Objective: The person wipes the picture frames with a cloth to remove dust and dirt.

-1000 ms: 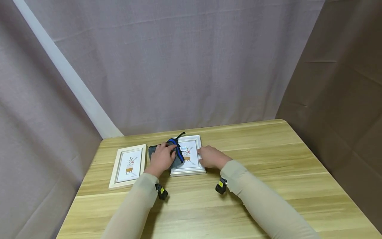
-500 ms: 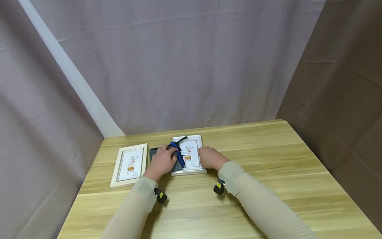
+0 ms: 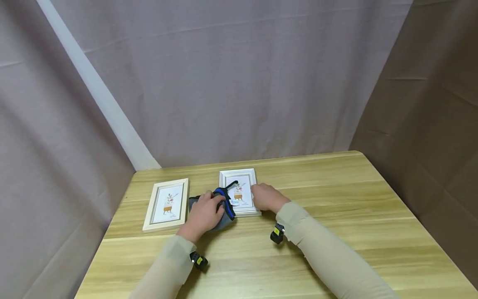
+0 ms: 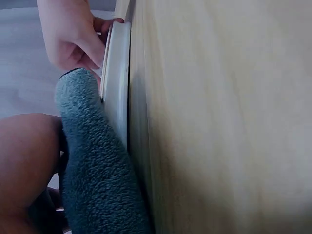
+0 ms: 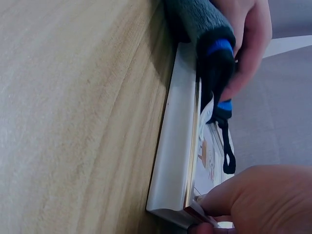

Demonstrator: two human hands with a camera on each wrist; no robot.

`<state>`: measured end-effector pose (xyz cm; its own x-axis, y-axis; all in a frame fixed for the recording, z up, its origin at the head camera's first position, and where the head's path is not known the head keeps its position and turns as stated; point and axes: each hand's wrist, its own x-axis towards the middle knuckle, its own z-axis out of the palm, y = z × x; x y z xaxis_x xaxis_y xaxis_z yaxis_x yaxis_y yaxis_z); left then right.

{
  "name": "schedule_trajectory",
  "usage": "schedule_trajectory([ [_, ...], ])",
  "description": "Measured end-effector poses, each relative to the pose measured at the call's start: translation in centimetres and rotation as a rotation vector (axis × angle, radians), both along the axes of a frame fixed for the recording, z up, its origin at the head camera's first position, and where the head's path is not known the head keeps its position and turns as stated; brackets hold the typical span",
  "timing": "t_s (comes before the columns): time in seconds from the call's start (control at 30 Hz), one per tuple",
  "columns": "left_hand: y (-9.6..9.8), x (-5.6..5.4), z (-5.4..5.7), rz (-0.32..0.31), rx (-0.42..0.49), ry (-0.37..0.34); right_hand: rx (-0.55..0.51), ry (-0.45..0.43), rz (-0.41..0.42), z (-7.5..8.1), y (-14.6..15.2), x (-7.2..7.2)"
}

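My left hand [image 3: 204, 214] grips a grey plush cleaning cloth [image 3: 223, 223] with blue-and-black edging and a black loop [image 5: 229, 156]. The cloth lies over the lower left part of a silver-white picture frame [image 3: 254, 176], which rests flat on the table with a plant print in it. At the frame's right side, my right hand [image 3: 267, 197] pinches its edge, thumb over the top near a corner in the right wrist view. A small white tag [image 3: 234, 203] sticks out from the cloth onto the print. My left palm is hidden behind the plush.
A cream picture frame [image 3: 160, 227] with a similar print lies left of the cloth. All of it stands on a wood-grain table [image 3: 336, 232]. Grey curtains [image 3: 239, 83] hang behind the far edge, and a brown drape [image 3: 429, 145] hangs at the right.
My left hand has drawn the cloth down toward me, over the frame's lower left corner; the frame's upper left corner now shows. My right hand stays at the right edge.
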<state>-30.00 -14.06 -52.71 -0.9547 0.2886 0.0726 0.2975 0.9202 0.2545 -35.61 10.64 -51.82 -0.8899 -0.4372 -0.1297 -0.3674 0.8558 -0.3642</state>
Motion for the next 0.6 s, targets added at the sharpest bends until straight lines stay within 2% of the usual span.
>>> schedule_trajectory([
  [0.37, -0.5, 2.7, 0.1, -0.057, 0.013, 0.007, -0.001, -0.024, 0.012, -0.6, 0.3, -0.6],
  [0.6, -0.4, 3.4, 0.1, -0.073, 0.048, 0.039, 0.003, -0.005, 0.027, -0.6, 0.3, -0.6],
])
